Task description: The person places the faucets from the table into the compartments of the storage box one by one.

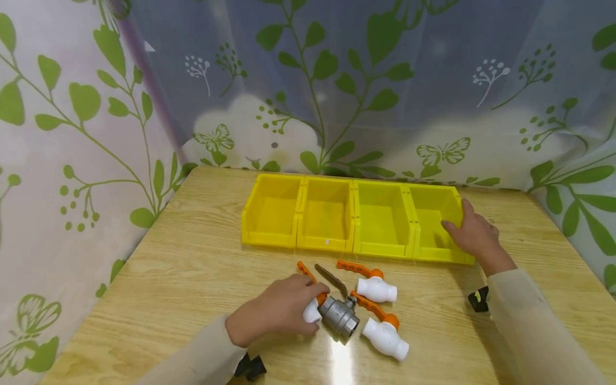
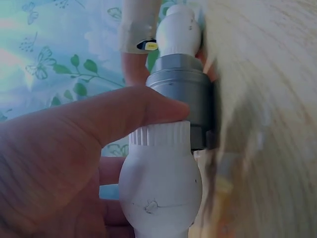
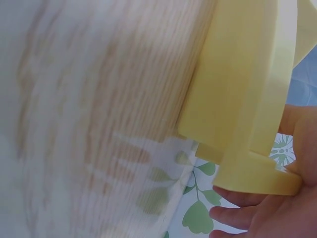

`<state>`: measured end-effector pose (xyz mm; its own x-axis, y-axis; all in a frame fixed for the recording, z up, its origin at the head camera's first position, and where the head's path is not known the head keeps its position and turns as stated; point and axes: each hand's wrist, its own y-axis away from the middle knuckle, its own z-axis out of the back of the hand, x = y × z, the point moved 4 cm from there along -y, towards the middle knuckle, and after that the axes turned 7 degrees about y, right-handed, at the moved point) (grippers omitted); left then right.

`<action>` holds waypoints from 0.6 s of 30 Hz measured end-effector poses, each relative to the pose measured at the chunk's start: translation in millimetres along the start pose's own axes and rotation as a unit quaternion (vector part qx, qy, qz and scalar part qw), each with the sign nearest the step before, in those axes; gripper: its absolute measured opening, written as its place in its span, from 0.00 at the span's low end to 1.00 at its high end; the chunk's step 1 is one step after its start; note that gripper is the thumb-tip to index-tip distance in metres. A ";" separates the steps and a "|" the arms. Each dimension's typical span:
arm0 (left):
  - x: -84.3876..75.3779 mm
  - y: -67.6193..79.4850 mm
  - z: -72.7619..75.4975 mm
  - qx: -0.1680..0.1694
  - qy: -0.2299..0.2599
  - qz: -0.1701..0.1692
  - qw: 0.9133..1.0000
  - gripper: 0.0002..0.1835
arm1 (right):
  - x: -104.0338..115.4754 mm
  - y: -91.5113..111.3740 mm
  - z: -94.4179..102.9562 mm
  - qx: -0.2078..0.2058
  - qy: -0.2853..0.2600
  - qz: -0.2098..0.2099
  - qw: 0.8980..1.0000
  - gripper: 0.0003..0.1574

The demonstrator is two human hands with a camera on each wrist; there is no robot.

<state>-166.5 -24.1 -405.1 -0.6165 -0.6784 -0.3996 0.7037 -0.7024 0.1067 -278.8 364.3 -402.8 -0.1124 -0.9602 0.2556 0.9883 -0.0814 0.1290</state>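
Observation:
My left hand (image 1: 284,307) pinches a white plastic ball valve (image 2: 161,178) by its ribbed end, thumb on one side and fingers behind. Part of that valve's orange handle shows past the fingers in the head view. Right beside it lies a grey metal ball valve (image 1: 339,316) with a brown lever. Two more white valves with orange handles, a nearer one (image 1: 386,339) and a farther one (image 1: 377,289), rest to its right. My right hand (image 1: 476,235) grips the outer side wall of the rightmost yellow bin (image 3: 237,99), thumb inside and fingers outside.
The yellow bins stand in a joined row on the wooden table (image 1: 192,256), open fronts toward me. The leftmost bin (image 1: 269,239) is at the row's far end. A patterned curtain (image 1: 337,107) hangs behind the table's back edge, and another covers the left side.

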 end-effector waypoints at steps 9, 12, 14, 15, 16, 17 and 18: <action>-3.8 1.6 18.6 0.004 0.044 -0.006 0.999 0.30 | -2.6 -1.6 -1.9 -0.003 0.002 0.001 1.000 0.57; -3.6 1.7 28.4 -0.007 0.046 -0.005 0.999 0.30 | -1.4 -3.9 -0.4 -0.008 -0.003 0.002 1.000 0.58; -3.9 1.9 34.9 -0.014 0.046 -0.006 0.999 0.29 | -1.3 -4.1 0.2 -0.001 -0.004 0.000 1.000 0.58; -4.1 2.0 38.2 -0.018 0.044 -0.005 0.999 0.29 | -1.6 -3.9 0.5 0.002 -0.003 -0.002 1.000 0.58; -4.5 1.9 41.9 -0.023 0.039 -0.005 0.999 0.29 | -1.9 -3.6 0.7 0.003 -0.002 -0.003 1.000 0.58; -4.7 1.7 45.6 -0.029 0.037 -0.005 0.999 0.29 | -2.0 -3.3 0.9 0.003 -0.003 -0.004 1.000 0.58; -4.8 1.4 49.4 -0.035 0.036 -0.006 0.999 0.29 | -2.7 -2.9 1.2 0.001 -0.002 -0.004 1.000 0.58</action>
<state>-179.9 -32.4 -358.1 -0.5992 -0.6515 -0.4653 0.7214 -0.6914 0.0391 -281.6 367.5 -402.7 -0.1202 -0.9583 0.2592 0.9872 -0.0877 0.1336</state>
